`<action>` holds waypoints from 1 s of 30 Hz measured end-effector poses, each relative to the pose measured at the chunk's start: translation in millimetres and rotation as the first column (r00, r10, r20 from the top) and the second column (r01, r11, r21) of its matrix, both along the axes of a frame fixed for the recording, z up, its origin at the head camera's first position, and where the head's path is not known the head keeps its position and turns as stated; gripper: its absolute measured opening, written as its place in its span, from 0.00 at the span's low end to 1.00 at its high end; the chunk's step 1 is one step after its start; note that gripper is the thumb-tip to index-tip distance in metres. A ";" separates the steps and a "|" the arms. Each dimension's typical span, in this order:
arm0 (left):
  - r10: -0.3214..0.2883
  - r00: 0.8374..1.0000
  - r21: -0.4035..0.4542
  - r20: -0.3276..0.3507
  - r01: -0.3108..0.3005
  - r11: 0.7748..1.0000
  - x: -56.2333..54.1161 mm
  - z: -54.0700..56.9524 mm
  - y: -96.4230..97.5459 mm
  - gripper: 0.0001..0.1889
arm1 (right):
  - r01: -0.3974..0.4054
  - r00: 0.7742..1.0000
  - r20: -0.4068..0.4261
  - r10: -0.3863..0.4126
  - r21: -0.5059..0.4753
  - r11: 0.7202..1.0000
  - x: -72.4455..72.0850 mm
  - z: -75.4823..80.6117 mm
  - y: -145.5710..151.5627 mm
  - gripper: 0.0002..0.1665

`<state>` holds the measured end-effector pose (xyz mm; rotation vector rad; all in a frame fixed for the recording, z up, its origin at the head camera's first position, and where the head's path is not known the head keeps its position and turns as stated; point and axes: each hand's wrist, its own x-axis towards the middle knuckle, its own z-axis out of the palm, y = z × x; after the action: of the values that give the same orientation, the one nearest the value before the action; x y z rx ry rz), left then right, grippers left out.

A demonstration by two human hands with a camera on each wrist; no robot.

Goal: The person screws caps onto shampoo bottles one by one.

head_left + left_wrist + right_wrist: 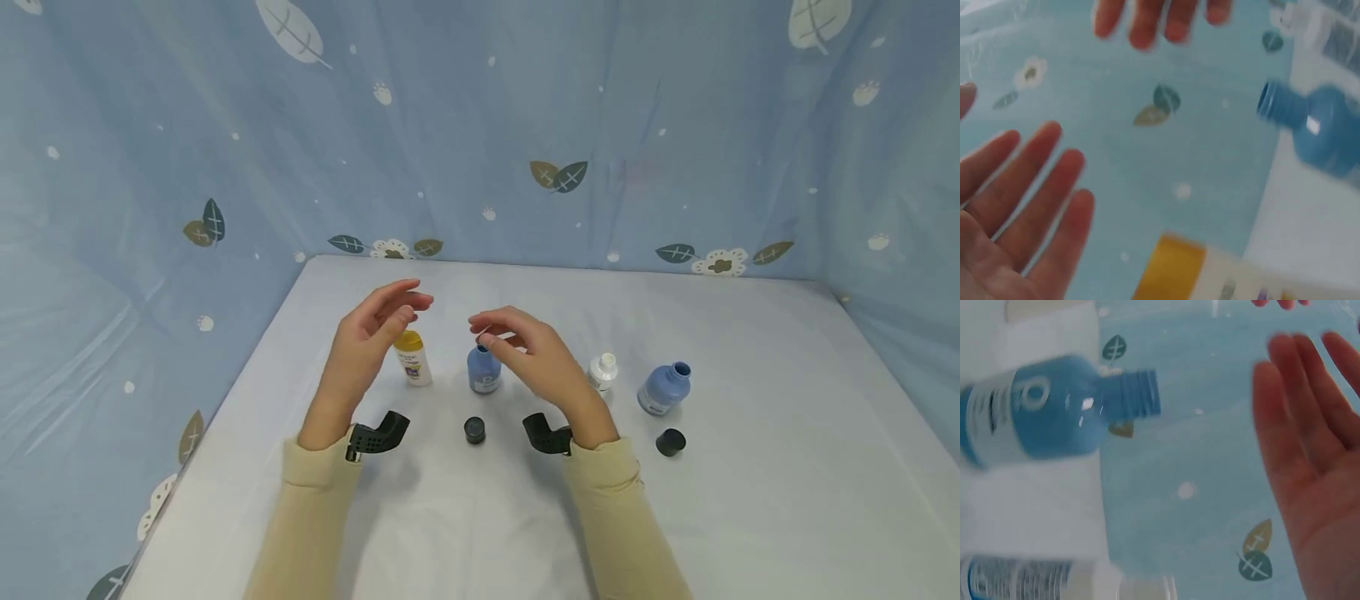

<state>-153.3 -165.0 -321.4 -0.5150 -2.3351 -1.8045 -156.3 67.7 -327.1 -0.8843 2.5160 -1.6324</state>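
Note:
My left hand (367, 337) is raised above the table, near a white bottle with a yellow cap (414, 360). Its fingers are loosely spread and hold nothing, as the left wrist view also shows. My right hand (536, 354) hovers beside an uncapped blue bottle (483, 373), covering part of its neck in the head view. In the right wrist view the right fingers (1300, 406) are extended, apart from the blue bottle (1054, 409). A black cap (474, 430) lies on the table between the two forearms.
Right of my right hand stand a small white bottle (602, 372) and a second uncapped blue bottle (664, 388), which leans in view. Another black cap (671, 442) lies in front of it. A blue patterned curtain (480, 125) hangs behind the white table (787, 467).

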 end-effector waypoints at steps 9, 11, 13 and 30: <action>-0.159 0.980 -0.094 0.119 0.170 0.981 10.0 6.3 32.0 0.27 | -0.174 0.975 0.182 0.130 0.249 0.953 -3.1 -30.1 13.7 0.15; -0.185 0.974 -0.130 0.133 0.203 0.971 8.2 2.2 36.6 0.29 | -0.217 0.966 0.200 0.163 0.285 0.934 -3.4 -34.5 12.8 0.16; -0.207 0.968 -0.148 0.141 0.227 0.963 4.3 -6.5 40.3 0.31 | -0.251 0.959 0.208 0.191 0.324 0.912 -3.4 -37.4 10.3 0.18; -0.122 0.954 -0.229 0.272 0.187 0.955 -12.5 -50.4 58.5 0.41 | -0.322 0.947 0.180 0.267 0.558 0.765 0.1 -61.9 -18.6 0.16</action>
<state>-165.8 -106.6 -371.9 -0.5410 -2.7983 -1.7364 -156.2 49.1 -388.9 -1.0171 2.4161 -0.7111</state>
